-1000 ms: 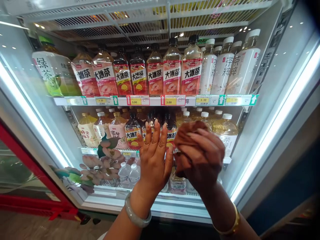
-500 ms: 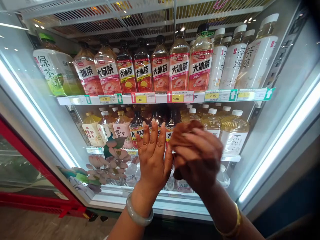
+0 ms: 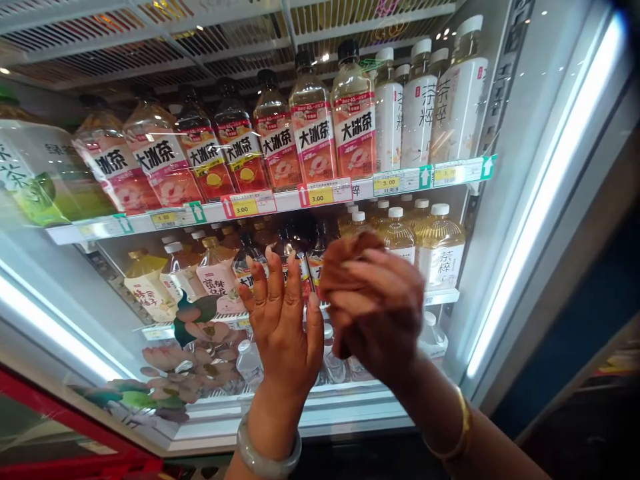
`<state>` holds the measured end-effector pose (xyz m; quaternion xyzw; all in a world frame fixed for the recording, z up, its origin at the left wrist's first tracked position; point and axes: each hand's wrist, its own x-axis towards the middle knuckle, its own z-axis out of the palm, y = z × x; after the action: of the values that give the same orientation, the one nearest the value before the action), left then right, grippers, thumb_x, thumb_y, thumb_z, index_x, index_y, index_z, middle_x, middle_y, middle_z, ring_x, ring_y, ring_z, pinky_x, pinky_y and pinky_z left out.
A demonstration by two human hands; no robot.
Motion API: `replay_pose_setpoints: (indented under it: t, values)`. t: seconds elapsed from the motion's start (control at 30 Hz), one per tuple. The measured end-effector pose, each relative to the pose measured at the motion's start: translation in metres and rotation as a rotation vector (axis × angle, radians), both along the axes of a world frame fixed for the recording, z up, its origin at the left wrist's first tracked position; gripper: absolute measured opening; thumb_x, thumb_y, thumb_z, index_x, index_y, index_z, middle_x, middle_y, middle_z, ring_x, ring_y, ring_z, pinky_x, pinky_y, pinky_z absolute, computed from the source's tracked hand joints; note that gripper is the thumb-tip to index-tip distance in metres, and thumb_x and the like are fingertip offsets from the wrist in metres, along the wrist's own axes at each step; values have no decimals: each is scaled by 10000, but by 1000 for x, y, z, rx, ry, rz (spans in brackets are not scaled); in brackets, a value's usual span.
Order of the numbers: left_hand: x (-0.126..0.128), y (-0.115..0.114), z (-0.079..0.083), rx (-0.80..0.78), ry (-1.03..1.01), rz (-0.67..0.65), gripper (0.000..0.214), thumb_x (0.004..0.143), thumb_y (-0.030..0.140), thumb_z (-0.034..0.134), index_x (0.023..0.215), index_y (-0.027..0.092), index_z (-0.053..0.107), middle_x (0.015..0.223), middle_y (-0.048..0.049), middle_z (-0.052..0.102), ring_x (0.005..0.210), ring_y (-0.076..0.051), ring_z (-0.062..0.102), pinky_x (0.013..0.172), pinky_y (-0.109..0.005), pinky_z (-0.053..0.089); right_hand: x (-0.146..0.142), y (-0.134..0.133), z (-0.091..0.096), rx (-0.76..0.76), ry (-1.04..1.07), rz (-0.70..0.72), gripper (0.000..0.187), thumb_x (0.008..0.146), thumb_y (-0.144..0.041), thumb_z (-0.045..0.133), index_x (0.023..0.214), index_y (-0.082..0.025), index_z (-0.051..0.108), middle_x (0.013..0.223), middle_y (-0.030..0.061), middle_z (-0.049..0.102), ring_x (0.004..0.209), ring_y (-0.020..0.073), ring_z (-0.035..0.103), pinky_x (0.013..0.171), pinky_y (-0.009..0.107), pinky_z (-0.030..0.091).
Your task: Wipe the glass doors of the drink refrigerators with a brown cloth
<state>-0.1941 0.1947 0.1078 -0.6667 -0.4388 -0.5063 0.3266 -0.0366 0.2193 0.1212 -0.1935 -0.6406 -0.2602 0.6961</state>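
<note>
My left hand (image 3: 284, 330), with a pale bangle (image 3: 267, 460) at the wrist, is raised palm forward, fingers spread, in front of the fridge's glass; it seems to rest flat on the pane. Close on its right, my right hand (image 3: 383, 313) grips a crumpled brown cloth (image 3: 345, 270) up against the same glass. A gold bracelet (image 3: 463, 423) circles that wrist. A flower decal (image 3: 205, 347) shows on the pane left of my hands. Behind the glass, dark-capped tea bottles (image 3: 247, 257) are partly hidden by my fingers.
The upper shelf edge (image 3: 285, 200) carries price tags, with several large iced tea bottles (image 3: 313, 133) above it. White-capped bottles (image 3: 443, 247) stand at the right of the middle shelf. Light strips (image 3: 550, 193) run up the sides. A red frame (image 3: 75, 427) is at lower left.
The view has tilted and shifted, so shelves and hands sit further left in the picture. My right hand keeps the cloth beside my left hand, which stays spread.
</note>
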Motion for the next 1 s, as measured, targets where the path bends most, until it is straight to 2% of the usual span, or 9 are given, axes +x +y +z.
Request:
replay_pose_setpoints:
  t: [0.13,0.3,0.4,0.57,0.67,0.83,0.9,1.0]
  values:
    - [-7,0,-1,9,6,-41,713,1016,177,466,1682,261,225,1767,6,181,1664,-232,110,1367,-458,8,-8,-1,-10,36,-181,15,98,970,-236,660,1003,-283,740,1172,-6,749,1276,182,633,1169,421,494]
    - [-18,-3,-3,5,19,35,759,1004,166,549,1678,299,227,1757,4,204,1661,-226,123,1368,-460,-2,13,3,5,-21,-3,-19,116,956,-226,659,1010,-311,717,1228,4,713,1310,207,620,1147,444,518]
    - [-23,-5,-5,-18,26,51,745,1018,194,535,1681,309,215,1757,-8,212,1659,-242,134,1368,-479,11,2,2,2,-46,76,-16,126,931,-211,679,1013,-300,713,1247,16,706,1332,228,604,1159,473,510]
    - [-31,-10,-5,-35,36,7,699,1044,252,464,1688,293,196,1765,-7,203,1662,-245,117,1369,-462,18,-30,-5,-20,14,-154,69,91,962,-247,683,1037,-279,725,1238,-14,745,1319,186,621,1181,441,496]
    - [-36,-12,-4,-40,25,37,716,1045,242,483,1690,305,178,1769,-16,191,1663,-251,106,1368,-464,21,-23,-2,-14,14,-157,68,103,964,-267,688,1057,-278,731,1248,-4,740,1316,194,623,1174,446,497]
    - [-40,-15,-2,-44,-6,83,728,1049,244,505,1687,341,167,1769,-19,191,1659,-250,125,1367,-471,39,-8,0,2,-24,28,16,160,895,-170,695,1012,-275,720,1247,15,708,1315,240,613,1145,484,510]
    - [-38,-15,-2,-44,-7,82,715,1053,248,486,1688,329,169,1769,-20,186,1661,-254,117,1366,-487,43,-17,-3,-2,-28,15,13,139,901,-188,702,1009,-273,720,1234,19,715,1313,240,615,1152,482,503]
    - [-33,-14,-3,-41,7,42,694,1052,248,436,1692,290,172,1770,-26,183,1663,-258,111,1365,-502,39,-31,-9,-15,-20,-133,50,111,961,-220,657,1030,-272,726,1241,16,736,1315,208,623,1176,455,482]
